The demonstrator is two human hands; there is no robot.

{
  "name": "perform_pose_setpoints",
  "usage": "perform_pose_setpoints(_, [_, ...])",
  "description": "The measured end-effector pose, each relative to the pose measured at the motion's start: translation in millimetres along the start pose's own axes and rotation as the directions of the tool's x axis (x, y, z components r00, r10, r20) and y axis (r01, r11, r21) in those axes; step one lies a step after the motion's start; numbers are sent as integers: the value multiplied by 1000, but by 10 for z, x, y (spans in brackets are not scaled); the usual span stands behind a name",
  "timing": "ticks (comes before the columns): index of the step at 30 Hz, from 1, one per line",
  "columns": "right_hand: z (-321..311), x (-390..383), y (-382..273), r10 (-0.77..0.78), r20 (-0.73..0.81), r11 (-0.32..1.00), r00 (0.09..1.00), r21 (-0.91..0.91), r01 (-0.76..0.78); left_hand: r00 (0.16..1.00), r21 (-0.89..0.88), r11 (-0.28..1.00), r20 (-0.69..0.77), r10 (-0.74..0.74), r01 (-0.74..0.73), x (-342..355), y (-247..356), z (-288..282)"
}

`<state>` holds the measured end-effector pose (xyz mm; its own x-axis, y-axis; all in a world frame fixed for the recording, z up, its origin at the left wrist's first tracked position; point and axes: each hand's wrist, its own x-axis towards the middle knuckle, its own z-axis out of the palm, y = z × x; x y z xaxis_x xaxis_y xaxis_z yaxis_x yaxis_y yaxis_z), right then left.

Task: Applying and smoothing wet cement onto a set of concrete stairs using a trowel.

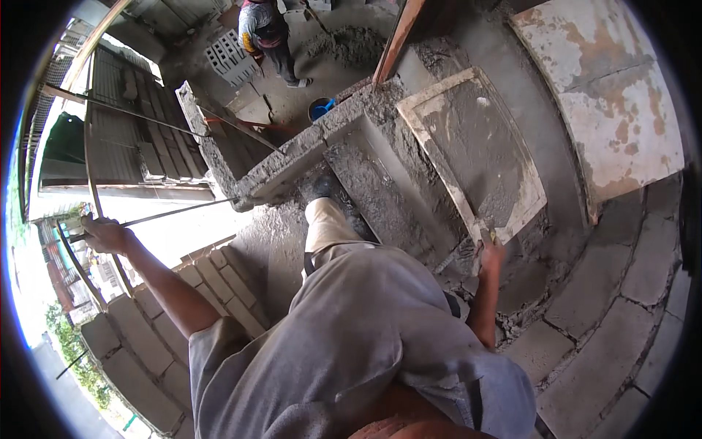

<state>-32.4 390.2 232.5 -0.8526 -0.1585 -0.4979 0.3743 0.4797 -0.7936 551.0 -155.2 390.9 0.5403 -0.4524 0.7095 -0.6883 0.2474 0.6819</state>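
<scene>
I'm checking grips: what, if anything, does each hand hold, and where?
Left hand grips a thin rod near its left end; right hand is beside the mortar board, its hold too blurred to tell.

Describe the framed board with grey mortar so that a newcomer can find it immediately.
Start from the mortared blocks curving along the lower right. Above them, the person's right hand is at the lowest corner of a rectangular board. Unlike the patchy pale panel farther right, this board has a pale rim around grey mortar.

Block walls (589,355) and heaped mortar (349,45) show a building site.
</scene>
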Motion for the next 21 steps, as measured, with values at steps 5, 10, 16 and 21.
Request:
perform_pose_setpoints(5, [-45,-54,57,-20,7,997,1000,76,20,1000,-69,997,15,-19,20,2,-3,-91])
perform_pose_setpoints(10, [-44,-13,98,-19,-1,999,1000,42,19,994,-100,989,-13,-113,111,-5,66,-75])
perform_pose_setpoints(16, [13,-46,45,-1,18,997,1000,81,-1,999,-71,996,19,49,-48,44,-237,-68])
perform_pose_setpoints(21, [14,-43,0,-4,14,998,1000,67,4,1000,-113,993,11,23,-22,8,-170,-74])
